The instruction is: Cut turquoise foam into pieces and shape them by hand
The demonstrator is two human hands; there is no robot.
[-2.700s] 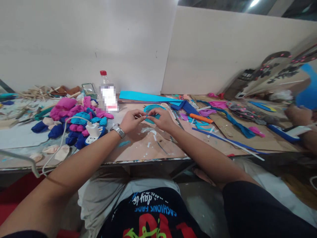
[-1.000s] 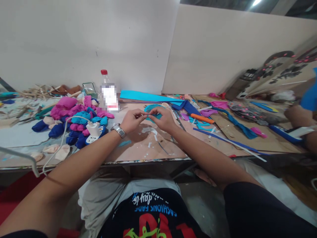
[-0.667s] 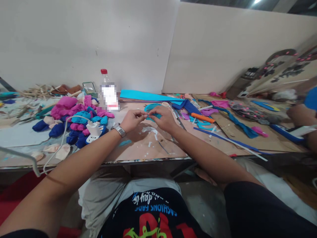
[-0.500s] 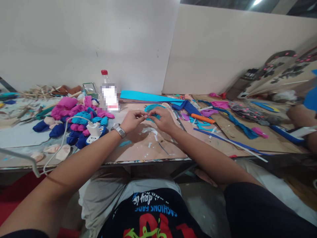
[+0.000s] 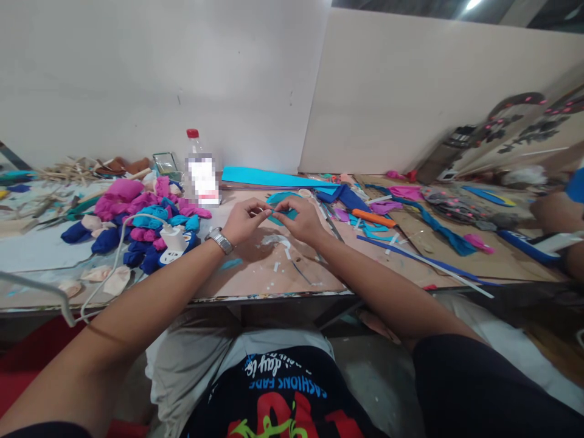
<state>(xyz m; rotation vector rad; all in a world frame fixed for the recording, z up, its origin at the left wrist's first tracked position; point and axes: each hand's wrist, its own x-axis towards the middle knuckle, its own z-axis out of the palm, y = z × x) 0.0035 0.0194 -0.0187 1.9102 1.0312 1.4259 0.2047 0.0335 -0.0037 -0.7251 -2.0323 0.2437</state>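
Both my hands meet over the middle of the worktable [image 5: 255, 277]. My left hand [image 5: 244, 220], with a metal watch on the wrist, pinches a small teal piece [image 5: 278, 217] between thumb and fingers. My right hand [image 5: 301, 219] pinches the same small teal piece from the other side. The fingertips of both hands touch. A curved teal foam shape [image 5: 280, 198] lies just behind the hands. White paper scraps [image 5: 276, 240] lie on the table under them.
A heap of pink, blue and teal fabric pieces [image 5: 137, 222] lies left, with a white charger and cable [image 5: 172, 237]. A red-capped bottle [image 5: 199, 170] stands behind. An orange cutter [image 5: 370, 217] and blue strips lie right. Another person's arm [image 5: 554, 213] rests at the far right.
My hands have stayed pinched together on the small teal piece, with only slight finger shifts. The other person's blue sleeve at the right edge has drawn back out of view.
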